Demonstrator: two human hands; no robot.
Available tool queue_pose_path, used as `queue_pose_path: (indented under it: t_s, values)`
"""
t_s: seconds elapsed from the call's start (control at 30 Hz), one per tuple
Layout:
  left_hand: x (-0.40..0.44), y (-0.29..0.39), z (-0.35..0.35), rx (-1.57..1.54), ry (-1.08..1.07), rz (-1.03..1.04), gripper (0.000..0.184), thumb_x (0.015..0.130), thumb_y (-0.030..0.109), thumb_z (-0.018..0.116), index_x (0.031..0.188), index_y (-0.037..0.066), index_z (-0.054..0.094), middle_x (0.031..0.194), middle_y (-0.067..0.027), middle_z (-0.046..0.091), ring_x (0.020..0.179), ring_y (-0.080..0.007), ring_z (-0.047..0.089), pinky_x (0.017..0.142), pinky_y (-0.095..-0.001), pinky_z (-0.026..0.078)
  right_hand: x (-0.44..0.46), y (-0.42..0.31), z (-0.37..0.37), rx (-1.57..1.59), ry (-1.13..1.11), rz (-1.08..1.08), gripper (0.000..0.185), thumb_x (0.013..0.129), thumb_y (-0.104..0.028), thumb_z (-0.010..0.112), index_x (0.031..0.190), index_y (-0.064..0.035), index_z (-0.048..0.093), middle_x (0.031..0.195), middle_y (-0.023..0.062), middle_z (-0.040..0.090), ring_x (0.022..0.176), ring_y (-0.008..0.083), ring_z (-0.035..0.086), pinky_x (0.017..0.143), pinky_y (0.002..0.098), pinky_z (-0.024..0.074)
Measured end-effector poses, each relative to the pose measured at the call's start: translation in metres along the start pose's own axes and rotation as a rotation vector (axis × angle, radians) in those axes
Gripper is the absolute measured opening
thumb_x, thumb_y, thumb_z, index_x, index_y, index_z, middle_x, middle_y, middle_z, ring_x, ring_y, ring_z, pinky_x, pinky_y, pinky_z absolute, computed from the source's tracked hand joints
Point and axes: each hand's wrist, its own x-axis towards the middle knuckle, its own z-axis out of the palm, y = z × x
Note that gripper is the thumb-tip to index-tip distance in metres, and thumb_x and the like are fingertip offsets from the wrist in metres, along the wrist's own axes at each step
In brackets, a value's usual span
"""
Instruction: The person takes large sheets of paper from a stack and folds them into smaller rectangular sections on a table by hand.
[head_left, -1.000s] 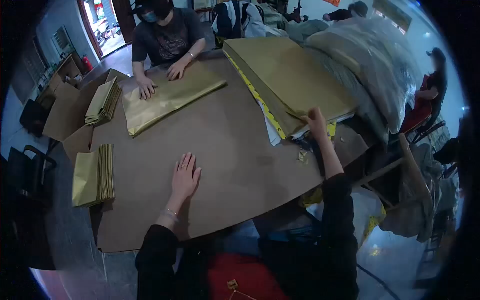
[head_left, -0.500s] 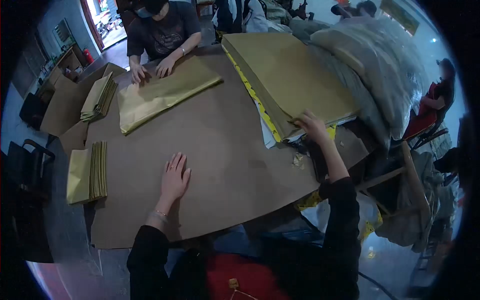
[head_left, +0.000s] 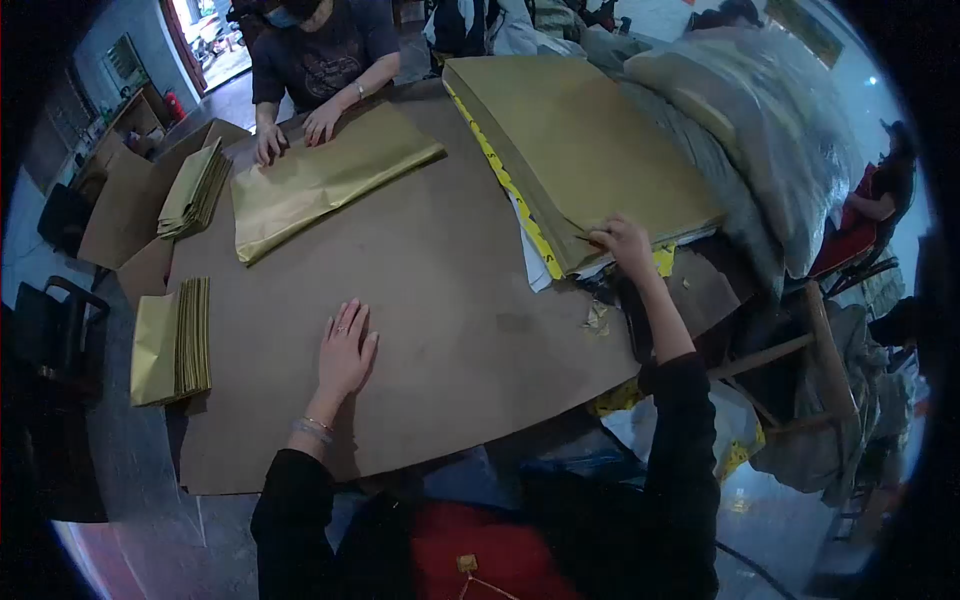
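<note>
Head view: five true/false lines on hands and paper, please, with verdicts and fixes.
1. The left hand lies palm down on the brown tabletop. True.
2. The right hand is at the near corner of the tall paper stack. True.
3. The left hand is on the tall paper stack. False: only the right hand is there.
4. A co-worker's hands are at the large gold paper. True.
5. The large gold paper lies right of the tall paper stack. False: it lies left of it.
</note>
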Motion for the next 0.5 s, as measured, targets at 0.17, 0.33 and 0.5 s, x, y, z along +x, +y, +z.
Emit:
queue_pose_path:
  t_s: [0.17, 0.33, 0.5]
  values:
    - [0.001, 0.000, 0.000, -0.024, -0.014, -0.002, 0.049, 0.092, 0.034, 0.044, 0.133, 0.008, 0.041, 0.141, -0.0106, 0.037, 0.133, -0.0269, 0.031, 0.109, -0.0449, 0.022, -0.002, 0.001, 0.004, 0.115, 0.070, 0.036, 0.017, 0.074, -0.018, 0.072, 0.076, -0.0022, 0.067, 0.070, 0.0108, 0.058, 0.064, 0.0234, 0.056, 0.058, 0.0338, 0.0428]
    - [0.000, -0.001, 0.002, -0.009, -0.011, -0.006, 0.047, 0.092, 0.033, 0.045, 0.133, 0.010, 0.042, 0.141, -0.0101, 0.037, 0.132, -0.0273, 0.032, 0.109, -0.0450, 0.023, -0.004, 0.010, 0.012, 0.078, 0.144, 0.015, 0.022, 0.069, -0.017, 0.077, 0.072, -0.0002, 0.063, 0.068, 0.0104, 0.057, 0.059, 0.0224, 0.054, 0.055, 0.0327, 0.0424]
    - [0.000, 0.000, 0.000, 0.009, -0.008, 0.001, 0.047, 0.092, 0.034, 0.045, 0.133, 0.010, 0.042, 0.141, -0.0098, 0.037, 0.132, -0.0276, 0.032, 0.108, -0.0450, 0.024, -0.012, 0.029, 0.031, 0.282, 0.282, 0.119, 0.029, 0.072, -0.012, 0.076, 0.085, -0.0004, 0.053, 0.065, 0.0068, 0.054, 0.057, 0.0156, 0.049, 0.055, 0.0296, 0.0428]
